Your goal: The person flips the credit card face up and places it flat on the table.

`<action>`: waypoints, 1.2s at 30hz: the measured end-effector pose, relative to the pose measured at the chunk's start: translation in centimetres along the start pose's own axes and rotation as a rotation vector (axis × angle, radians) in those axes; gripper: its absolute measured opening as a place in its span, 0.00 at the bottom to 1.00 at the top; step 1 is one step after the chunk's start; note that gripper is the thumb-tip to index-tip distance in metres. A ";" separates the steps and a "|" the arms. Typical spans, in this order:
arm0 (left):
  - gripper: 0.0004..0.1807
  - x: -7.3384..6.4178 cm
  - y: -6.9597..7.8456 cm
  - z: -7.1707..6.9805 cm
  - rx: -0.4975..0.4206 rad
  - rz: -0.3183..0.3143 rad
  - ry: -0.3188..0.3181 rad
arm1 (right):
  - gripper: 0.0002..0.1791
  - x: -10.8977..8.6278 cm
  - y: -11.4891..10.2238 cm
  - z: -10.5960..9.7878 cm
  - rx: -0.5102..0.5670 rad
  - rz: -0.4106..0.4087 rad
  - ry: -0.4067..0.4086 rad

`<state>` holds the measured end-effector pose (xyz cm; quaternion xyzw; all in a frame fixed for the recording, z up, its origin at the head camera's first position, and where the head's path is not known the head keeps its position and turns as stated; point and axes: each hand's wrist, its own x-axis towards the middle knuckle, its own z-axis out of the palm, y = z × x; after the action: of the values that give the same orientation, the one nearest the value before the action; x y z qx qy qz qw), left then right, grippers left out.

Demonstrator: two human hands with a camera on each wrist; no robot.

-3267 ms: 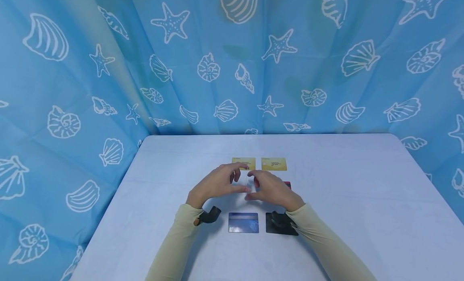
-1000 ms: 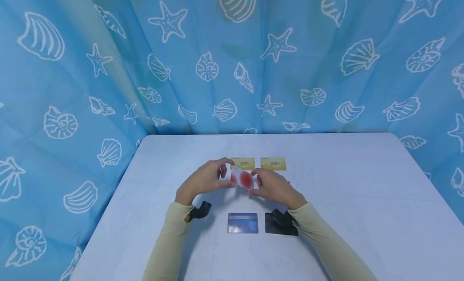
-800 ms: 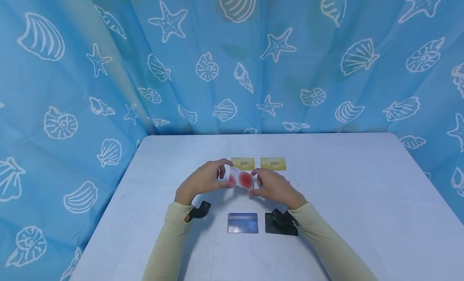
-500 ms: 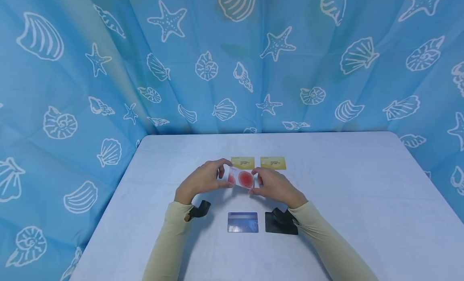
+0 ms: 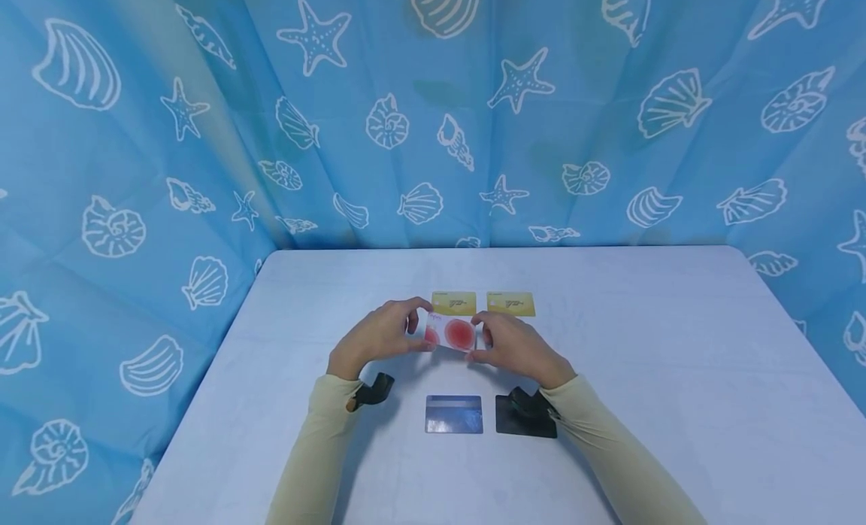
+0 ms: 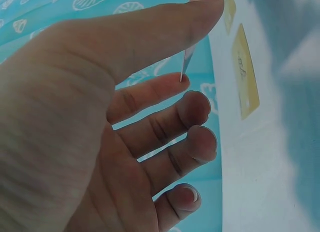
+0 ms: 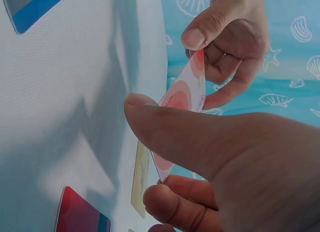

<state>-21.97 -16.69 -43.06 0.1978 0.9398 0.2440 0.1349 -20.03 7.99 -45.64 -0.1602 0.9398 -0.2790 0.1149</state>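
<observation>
A white card with red circles (image 5: 451, 332) is held up above the table between both hands, its printed face toward the head camera. My left hand (image 5: 382, 335) pinches its left edge between thumb and index finger; the other fingers (image 6: 172, 164) are spread loosely below in the left wrist view. On the opposite edge, my right hand (image 5: 519, 348) grips the card with thumb and fingertips. In the right wrist view the right thumb (image 7: 175, 134) crosses in front of part of the card.
Two yellow cards (image 5: 510, 304) lie side by side behind the hands. Nearer lie a blue card (image 5: 454, 414) and a black card (image 5: 514, 426), partly covered by the right wrist camera. A red card (image 7: 80, 214) shows in the right wrist view. A blue shell-patterned curtain (image 5: 433, 119) hangs behind the white table (image 5: 676, 359).
The card, earlier seen edge-on between the hands, has turned to show its printed face. My left hand has shifted slightly left, and over the last second the card has tilted a little flatter.
</observation>
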 end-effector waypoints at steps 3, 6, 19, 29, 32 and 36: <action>0.34 0.0 0.0 0.0 -0.001 -0.005 -0.004 | 0.37 0.0 0.0 -0.1 0.001 0.000 -0.004; 0.35 0.0 0.1 0.0 -0.001 -0.015 -0.009 | 0.37 0.0 0.0 -0.2 0.004 0.003 -0.006; 0.34 0.1 0.0 0.4 0.032 -0.023 -0.025 | 0.38 0.0 0.1 -0.1 -0.006 0.014 0.001; 0.34 0.2 -0.2 0.5 0.031 -0.024 -0.033 | 0.37 0.1 0.2 -0.1 -0.010 0.004 0.004; 0.34 0.3 -0.3 0.7 0.030 -0.023 -0.037 | 0.37 0.1 0.3 0.0 -0.012 0.006 0.003; 0.34 0.3 -0.3 0.8 0.032 -0.018 -0.042 | 0.36 0.2 0.4 0.1 -0.017 0.006 -0.002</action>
<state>-22.11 -16.49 -43.92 0.1964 0.9422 0.2237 0.1536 -20.27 8.16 -46.02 -0.1584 0.9426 -0.2705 0.1151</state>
